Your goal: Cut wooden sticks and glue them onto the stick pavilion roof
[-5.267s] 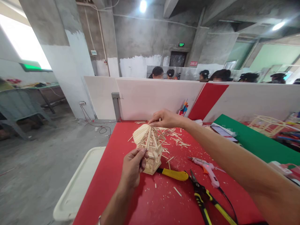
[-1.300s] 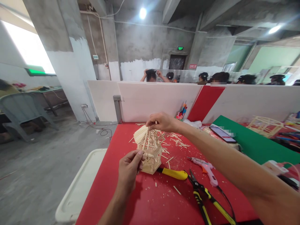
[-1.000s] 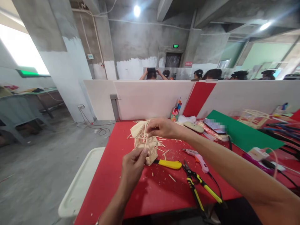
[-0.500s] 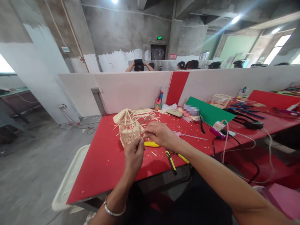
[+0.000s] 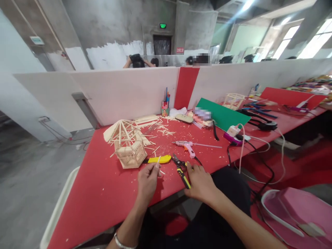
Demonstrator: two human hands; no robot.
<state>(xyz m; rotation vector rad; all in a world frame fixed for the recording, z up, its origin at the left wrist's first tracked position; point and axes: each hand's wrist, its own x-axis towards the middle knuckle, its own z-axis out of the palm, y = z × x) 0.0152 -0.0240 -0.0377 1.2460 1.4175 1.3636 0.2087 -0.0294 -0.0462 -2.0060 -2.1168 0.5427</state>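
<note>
My left hand (image 5: 147, 181) is closed, its thumb and fingers pinching a thin wooden stick (image 5: 159, 160) that points up. My right hand (image 5: 201, 181) is on the black and yellow cutting pliers (image 5: 183, 176), with its fingers over the right handle; the pliers lie on the table, jaws pointing away from me. Behind my left hand a yellow utility knife (image 5: 159, 159) lies flat. A small house-like model of wooden sticks (image 5: 131, 154), with a part-covered pointed roof (image 5: 123, 129), stands to the left of the knife.
A pink glue gun (image 5: 188, 147) lies beyond the pliers on the red table (image 5: 85, 193). Loose sticks (image 5: 147, 120) and scraps spread behind the model. A pen cup (image 5: 165, 110), a green board (image 5: 220, 113) and a power strip (image 5: 233, 139) with cables stand farther back and right.
My right hand has left the stick near my left hand and moved right and toward me onto the pliers. My left hand still holds the stick. The view has shifted right.
</note>
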